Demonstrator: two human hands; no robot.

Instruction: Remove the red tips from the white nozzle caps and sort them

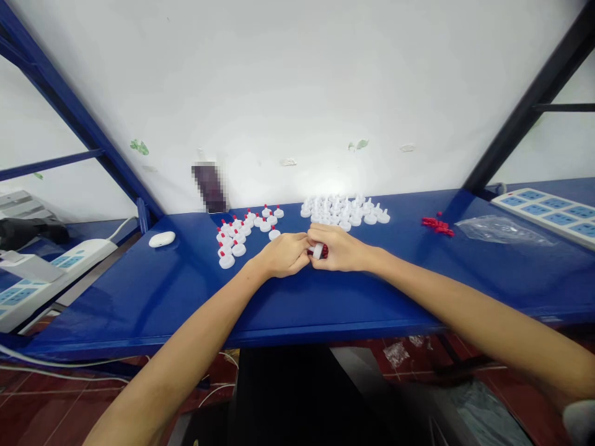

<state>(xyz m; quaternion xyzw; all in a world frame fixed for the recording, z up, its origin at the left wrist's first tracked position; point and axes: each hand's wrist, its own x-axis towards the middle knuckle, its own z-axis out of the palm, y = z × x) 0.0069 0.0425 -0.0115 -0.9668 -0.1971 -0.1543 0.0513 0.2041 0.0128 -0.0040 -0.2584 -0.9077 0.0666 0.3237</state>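
My left hand and my right hand meet over the middle of the blue shelf. Between their fingertips is a white nozzle cap, lying on its side with its spout toward the left. My left fingers pinch at a red tip on that spout, partly hidden. Curled around the white cap, my right hand also has several small red tips inside it. White nozzle caps with red tips stand to the left of my hands. Plain white nozzle caps cluster just behind my right hand.
Loose red tips lie in a pile at the right, beside a clear plastic bag. A white earbud case rests at the left. Power strips sit at both sides. A blurred dark phone-like object leans on the wall.
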